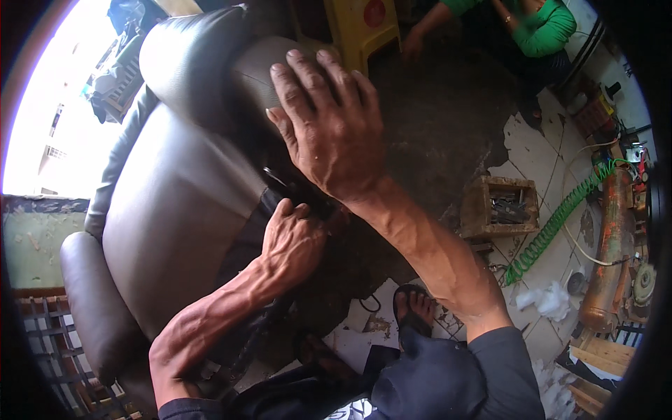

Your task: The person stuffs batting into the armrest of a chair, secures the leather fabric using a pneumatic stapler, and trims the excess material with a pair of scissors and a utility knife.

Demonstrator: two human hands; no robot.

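Note:
A large grey-brown upholstered seat (175,189), covered in smooth leather-like material, stands on the left, with a rounded padded part (192,59) at its far end. My right hand (332,133) lies flat with its fingers stretched over a cushion at the seat's far right side. Nearer to me, my left hand (294,238) is closed at the seat's right edge, beside black fabric (241,241). Its fingertips are hidden, so what they grip cannot be made out. A small shiny piece and dark parts show in the shadow between my hands.
A wooden box (498,206) of metal pieces stands on the floor at right. Past it are a coiled green hose (556,234), a rusty cylinder (607,245) and white stuffing (546,301). Another person in a green top (546,31) sits beyond a yellow stool (364,35).

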